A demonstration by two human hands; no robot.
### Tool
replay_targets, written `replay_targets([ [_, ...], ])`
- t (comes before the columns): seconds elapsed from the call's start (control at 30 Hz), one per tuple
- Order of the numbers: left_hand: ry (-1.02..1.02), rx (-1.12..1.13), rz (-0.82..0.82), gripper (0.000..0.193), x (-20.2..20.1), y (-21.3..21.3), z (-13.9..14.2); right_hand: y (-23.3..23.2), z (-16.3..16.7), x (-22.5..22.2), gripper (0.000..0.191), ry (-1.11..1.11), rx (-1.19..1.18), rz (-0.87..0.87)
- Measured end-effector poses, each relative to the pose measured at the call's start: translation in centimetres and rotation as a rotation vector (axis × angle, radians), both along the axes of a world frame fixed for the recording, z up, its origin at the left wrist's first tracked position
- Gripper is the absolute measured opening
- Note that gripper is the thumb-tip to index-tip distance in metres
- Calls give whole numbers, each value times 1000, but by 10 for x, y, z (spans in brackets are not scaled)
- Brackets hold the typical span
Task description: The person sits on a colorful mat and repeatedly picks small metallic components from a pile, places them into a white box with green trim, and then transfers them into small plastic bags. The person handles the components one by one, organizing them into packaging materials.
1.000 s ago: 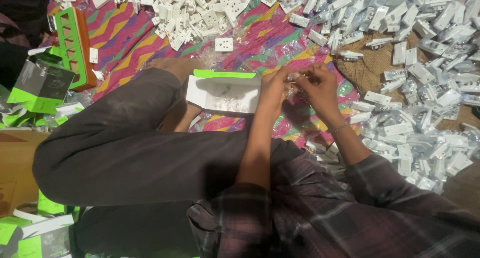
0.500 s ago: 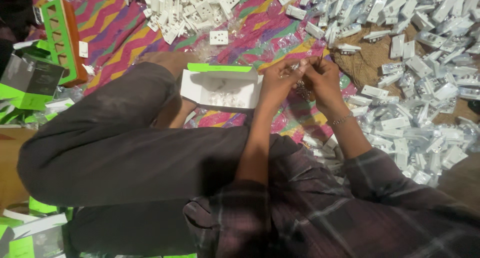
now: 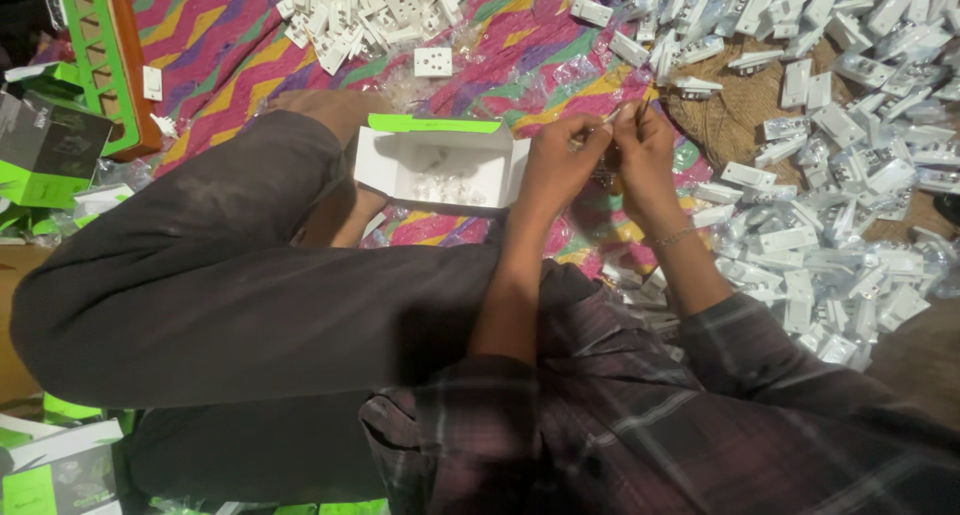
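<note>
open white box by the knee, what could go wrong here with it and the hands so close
1. The open white box sits tight between the bent knee and the left hand; a leg shift or elbow nudge might tip it and spill the white parts inside.
2. Both hands, the right hand too, pinch something small that I cannot make out; if dropped, it could vanish among the pile of bagged white parts.

Striped cloth (image 3: 240, 45) under white sockets (image 3: 830, 155)
</note>
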State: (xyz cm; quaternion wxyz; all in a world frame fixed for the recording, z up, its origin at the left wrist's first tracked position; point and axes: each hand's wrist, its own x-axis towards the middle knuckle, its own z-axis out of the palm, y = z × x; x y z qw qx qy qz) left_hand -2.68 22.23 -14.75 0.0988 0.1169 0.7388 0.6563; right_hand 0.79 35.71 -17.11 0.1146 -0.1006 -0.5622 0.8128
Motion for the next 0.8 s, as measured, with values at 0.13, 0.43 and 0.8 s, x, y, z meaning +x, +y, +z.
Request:
replay_targets([
  [0.13, 105, -6, 56, 26, -4, 0, -3, 14, 10, 1, 26, -31, 92, 108],
  [0.43, 59, 31, 153, 20, -12, 9, -1, 21, 44, 16, 38, -32, 525, 335],
  [0.8, 393, -267, 81, 9, 6, 12, 25, 27, 22, 11, 23, -56, 555, 409],
])
